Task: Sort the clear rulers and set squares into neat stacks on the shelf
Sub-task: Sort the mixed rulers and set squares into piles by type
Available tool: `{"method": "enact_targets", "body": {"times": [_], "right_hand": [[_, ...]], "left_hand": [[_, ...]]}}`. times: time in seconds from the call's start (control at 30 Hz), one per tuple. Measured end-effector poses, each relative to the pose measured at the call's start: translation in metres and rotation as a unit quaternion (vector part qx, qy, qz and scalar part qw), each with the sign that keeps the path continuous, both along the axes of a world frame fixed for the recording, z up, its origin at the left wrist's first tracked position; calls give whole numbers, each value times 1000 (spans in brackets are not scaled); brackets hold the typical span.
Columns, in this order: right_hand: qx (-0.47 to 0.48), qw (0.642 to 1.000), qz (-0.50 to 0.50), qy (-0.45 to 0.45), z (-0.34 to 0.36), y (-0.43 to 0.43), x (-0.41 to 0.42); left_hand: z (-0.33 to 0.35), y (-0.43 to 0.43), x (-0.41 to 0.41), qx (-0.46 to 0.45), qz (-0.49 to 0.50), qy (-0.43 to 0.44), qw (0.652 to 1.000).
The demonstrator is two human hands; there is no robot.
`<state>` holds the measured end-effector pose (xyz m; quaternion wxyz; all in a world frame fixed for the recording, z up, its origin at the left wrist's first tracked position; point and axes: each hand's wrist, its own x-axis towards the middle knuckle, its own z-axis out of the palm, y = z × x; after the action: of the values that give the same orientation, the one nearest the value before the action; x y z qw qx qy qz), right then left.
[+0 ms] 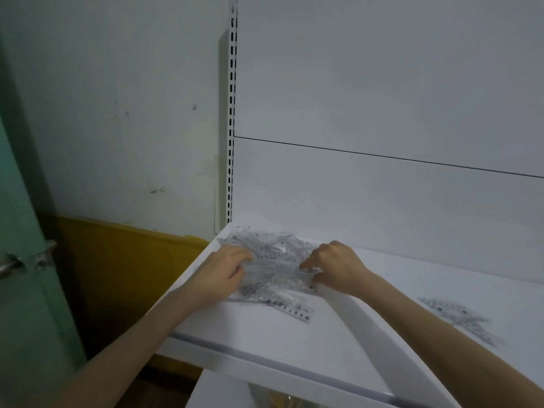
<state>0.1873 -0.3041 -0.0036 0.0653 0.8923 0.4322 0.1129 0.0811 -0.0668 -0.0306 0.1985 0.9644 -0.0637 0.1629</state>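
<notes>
White shelf, split by a low white divider running front to back.

Left bay: loose pile of clear rulers and set squares toward the back corner, overlapping at all angles; one stray ruler pokes out at the near edge.

Right bay: smaller heap, blurred.

Left hand and right hand sit on the big pile, fingers curled, each pinching one end of a single clear ruler held level between them.

Behind: white back panel with a seam, slotted upright. Scuffed pale wall, yellow band along its base, green door with metal latch at far left.
</notes>
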Motion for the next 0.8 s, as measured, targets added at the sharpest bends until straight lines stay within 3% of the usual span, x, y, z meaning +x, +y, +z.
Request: {"method": "enact_targets", "body": {"times": [0.3, 0.43, 0.57, 0.8], "right_hand": [[78, 993, 32, 89, -2, -34, -9], [154, 986, 61, -18, 1, -50, -17], [202, 974, 54, -89, 10, -78, -21], [274, 958, -58, -62, 13, -125, -25]], "left_hand": [[6, -27, 9, 8, -67, 56, 996], [7, -38, 9, 34, -63, 102, 992], [7, -45, 15, 4, -65, 107, 992], [14, -56, 22, 7, -60, 84, 995]]}}
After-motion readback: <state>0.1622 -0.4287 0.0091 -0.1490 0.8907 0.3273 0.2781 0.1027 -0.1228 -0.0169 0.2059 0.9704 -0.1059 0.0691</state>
